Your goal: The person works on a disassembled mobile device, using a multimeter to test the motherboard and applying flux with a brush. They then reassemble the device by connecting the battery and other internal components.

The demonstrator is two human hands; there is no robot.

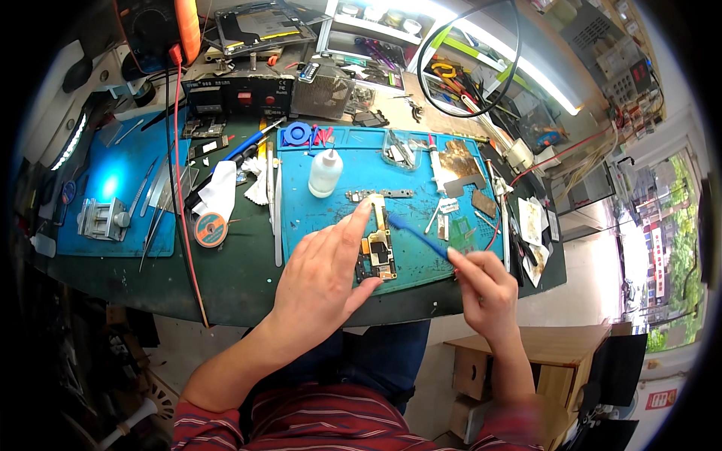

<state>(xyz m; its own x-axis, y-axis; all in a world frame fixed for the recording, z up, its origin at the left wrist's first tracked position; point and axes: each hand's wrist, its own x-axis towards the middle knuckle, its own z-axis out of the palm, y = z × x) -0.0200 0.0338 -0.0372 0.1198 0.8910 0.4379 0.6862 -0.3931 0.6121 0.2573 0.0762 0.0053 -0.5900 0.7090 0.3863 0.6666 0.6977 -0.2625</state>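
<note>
A phone circuit board [381,254], with gold and black parts, lies on the blue work mat [308,225]. My left hand [322,263] holds it in place from the left, index fingertip at its far end and thumb at its near end. The other left fingers stretch out side by side. Pinched in my right hand [485,289] is the handle of a slim blue brush [421,237], slanting left so its head is at the board's upper right edge. Whether the bristles touch the board I cannot tell. Just beyond lies a narrow metal strip [398,193].
Behind the board stands a clear squeeze bottle [326,174]. Tweezers [277,218], an orange solder spool [211,229] and a small metal clamp [104,219] lie left. A syringe [436,167] and a parts tray [401,150] are back right. A red cable [184,225] crosses the left side.
</note>
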